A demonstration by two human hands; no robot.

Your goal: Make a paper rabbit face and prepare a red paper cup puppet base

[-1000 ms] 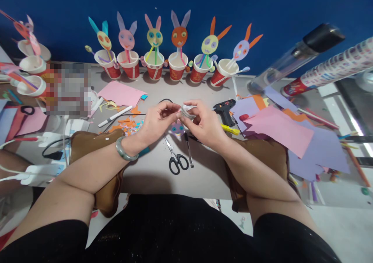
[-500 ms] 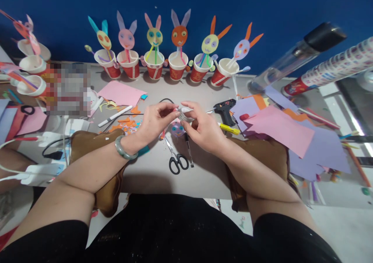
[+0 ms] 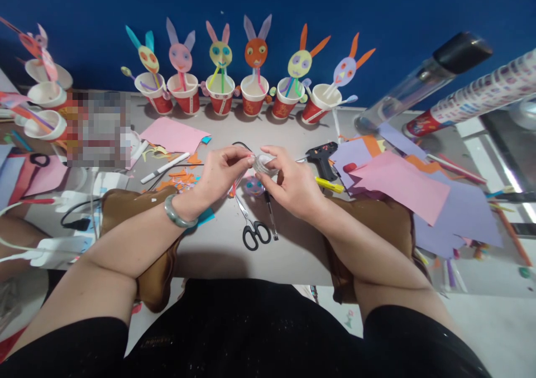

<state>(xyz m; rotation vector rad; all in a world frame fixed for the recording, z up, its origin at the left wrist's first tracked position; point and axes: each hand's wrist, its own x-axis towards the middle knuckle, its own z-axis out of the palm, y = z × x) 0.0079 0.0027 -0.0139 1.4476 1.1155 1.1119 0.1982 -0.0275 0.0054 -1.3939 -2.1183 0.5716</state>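
Observation:
In my right hand (image 3: 288, 180) is a small roll of clear tape (image 3: 266, 164), held between the thumb and curved fingers. My left hand (image 3: 224, 171), with a bracelet at the wrist, pinches at the roll's left edge with thumb and forefinger; the exact spot is partly hidden. Just below the roll a purple paper face (image 3: 254, 186) with blue eyes lies on the table. Black-handled scissors (image 3: 256, 235) rest nearer to me, beside a black pen (image 3: 271, 216). The pen's upper end passes under my right hand.
Red paper cups (image 3: 253, 105) with rabbit-faced straw figures line the blue wall. Right of my hands lie a black glue gun (image 3: 322, 159), a yellow-handled cutter (image 3: 329, 185) and paper sheets (image 3: 402, 185). Orange scraps (image 3: 184, 180), a white marker (image 3: 164, 168) and power strips (image 3: 62, 249) are at left.
The roll has turned between my hands, so its round rim shows more. My left fingertips have shifted slightly against its edge. The purple face is a little more exposed.

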